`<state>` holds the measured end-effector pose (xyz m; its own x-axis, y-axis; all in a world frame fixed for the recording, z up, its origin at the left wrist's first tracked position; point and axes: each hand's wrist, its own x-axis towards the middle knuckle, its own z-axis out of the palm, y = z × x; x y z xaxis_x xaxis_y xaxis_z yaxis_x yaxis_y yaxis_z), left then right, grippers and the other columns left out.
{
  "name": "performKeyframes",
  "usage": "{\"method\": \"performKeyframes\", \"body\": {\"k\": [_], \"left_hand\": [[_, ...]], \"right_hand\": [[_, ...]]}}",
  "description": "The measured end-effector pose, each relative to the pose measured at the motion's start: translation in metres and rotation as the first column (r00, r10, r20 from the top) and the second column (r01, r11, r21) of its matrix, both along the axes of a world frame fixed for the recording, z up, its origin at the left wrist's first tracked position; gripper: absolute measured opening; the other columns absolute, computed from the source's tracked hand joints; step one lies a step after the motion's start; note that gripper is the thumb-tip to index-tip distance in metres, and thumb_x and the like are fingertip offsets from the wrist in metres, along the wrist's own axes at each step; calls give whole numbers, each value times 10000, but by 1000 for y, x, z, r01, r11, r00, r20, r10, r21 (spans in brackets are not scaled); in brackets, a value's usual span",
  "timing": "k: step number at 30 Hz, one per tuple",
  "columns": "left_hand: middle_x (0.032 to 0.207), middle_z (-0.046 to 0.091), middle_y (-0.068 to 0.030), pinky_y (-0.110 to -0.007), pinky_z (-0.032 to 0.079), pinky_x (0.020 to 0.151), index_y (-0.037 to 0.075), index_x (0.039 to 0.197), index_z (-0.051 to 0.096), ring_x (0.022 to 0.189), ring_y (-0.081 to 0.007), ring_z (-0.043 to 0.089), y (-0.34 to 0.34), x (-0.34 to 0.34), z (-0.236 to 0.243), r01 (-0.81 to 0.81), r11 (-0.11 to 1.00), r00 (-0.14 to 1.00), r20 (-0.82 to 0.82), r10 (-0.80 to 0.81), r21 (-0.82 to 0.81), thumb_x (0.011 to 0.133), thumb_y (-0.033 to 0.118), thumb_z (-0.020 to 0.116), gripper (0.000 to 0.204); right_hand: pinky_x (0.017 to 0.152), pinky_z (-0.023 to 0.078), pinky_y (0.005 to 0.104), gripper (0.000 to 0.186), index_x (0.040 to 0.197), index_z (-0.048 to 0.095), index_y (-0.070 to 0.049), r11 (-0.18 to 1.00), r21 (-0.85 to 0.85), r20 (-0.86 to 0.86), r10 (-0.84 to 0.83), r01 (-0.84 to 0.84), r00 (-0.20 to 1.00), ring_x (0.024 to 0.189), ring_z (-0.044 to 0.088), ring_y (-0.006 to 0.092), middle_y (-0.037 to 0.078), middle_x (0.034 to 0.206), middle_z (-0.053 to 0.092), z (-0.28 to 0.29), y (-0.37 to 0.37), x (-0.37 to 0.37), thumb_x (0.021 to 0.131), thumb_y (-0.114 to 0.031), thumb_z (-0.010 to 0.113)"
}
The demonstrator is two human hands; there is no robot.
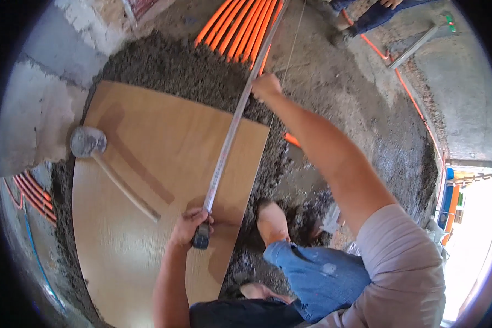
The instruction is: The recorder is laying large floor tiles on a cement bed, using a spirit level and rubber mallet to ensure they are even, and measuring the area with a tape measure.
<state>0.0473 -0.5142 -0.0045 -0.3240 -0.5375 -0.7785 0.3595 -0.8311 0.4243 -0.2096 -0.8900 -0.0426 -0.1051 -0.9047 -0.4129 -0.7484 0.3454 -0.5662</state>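
Note:
In my left hand (188,225) is the dark case of a tape measure (201,237), low over a large tan tile (147,246). Its long silvery blade (229,134) runs away from me, across the tile and past its far right corner. Farther up, the closed fingers of my right hand (266,87) pinch the blade's edge beside that corner. A mallet with a grey round head (87,141) and a wooden handle (126,188) lies on the tile's left part. The blade's far end leaves the view at the top.
Wet grey mortar (164,63) surrounds the tile. Several orange pipes (238,27) lie beyond it, others (35,197) at left. A thin string (294,46) stretches near my right hand. My foot (271,221) stands beside the tile. Another person's legs (374,19) show at top right, near a metal straightedge (413,48).

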Motion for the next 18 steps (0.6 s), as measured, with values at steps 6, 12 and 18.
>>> {"method": "performKeyframes", "body": {"k": [6, 12, 18], "left_hand": [[746, 616, -50, -267, 471, 528, 2, 936, 615, 587, -145, 592, 6, -14, 3, -7, 999, 989, 148, 0, 45, 920, 161, 559, 169], [732, 617, -39, -258, 455, 542, 8, 912, 623, 595, -118, 569, 15, -17, -9, 33, 999, 966, 257, -35, 14, 919, 163, 559, 168], [751, 633, -29, -240, 428, 580, 14, 872, 649, 630, -83, 532, 12, -21, -9, 80, 997, 926, 368, -83, 23, 904, 164, 581, 168]], "right_hand": [[477, 516, 307, 205, 711, 653, -30, 960, 112, 301, -280, 258, 911, 502, 622, 170, 68, 598, 633, 26, 45, 2, 772, -223, 614], [508, 514, 300, 280, 751, 625, -26, 967, 139, 284, 169, -215, 944, 500, 611, 153, 59, 575, 612, 56, 177, 8, 829, -286, 560], [544, 534, 330, 377, 728, 606, -22, 914, 153, 263, 328, -375, 907, 516, 634, 190, 91, 590, 628, 31, 224, 16, 864, -362, 518]]}}
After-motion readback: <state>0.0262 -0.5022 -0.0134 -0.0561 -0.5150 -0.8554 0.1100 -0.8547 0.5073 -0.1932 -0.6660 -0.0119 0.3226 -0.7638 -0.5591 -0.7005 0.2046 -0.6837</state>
